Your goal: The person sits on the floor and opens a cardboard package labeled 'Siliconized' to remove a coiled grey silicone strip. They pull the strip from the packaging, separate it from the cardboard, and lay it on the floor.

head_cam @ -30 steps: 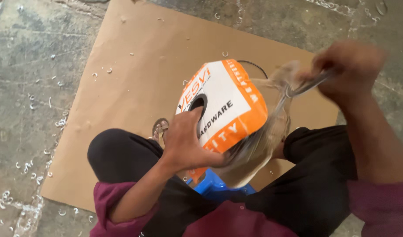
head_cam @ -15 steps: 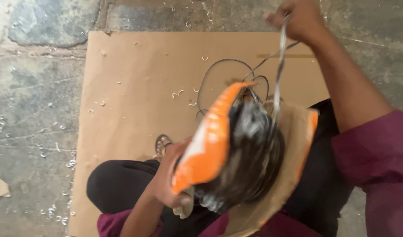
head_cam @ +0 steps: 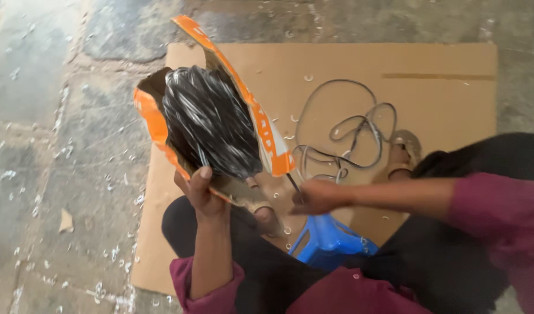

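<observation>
Sitting in an opened orange-and-white carton (head_cam: 162, 125), the coil of grey wire (head_cam: 212, 122) was held up off the floor, its glossy strands wound tight and running from upper left down to lower right; the carton's long flap (head_cam: 261, 125) stood up along the coil's right side, its torn brown inner face showing at the back. The left hand (head_cam: 200, 189) lay directly below the coil, its grip clamped on the carton's lower edge, thumb on top; it was the nearer hand to the coil. The right hand (head_cam: 319, 196) lay lower right of the coil and just beside the flap's bottom corner, its grip closed on what seemed a thin strand of wire coming out at that corner, though blur made the contact hard to judge; the forearm ran out to the right in a maroon sleeve (head_cam: 493, 203). Beyond that hand, a loose tangle of pulled wire (head_cam: 348, 131) sprawled in slack loops over a flat sheet of brown cardboard (head_cam: 441, 87), matte and littered with small pale curls. A sandalled foot (head_cam: 405, 152) rested at the loops' right edge; a blue plastic stool (head_cam: 325, 241) showed between the dark trousers; around it all spread the rough grey stone floor (head_cam: 52, 116), speckled with white shavings.
</observation>
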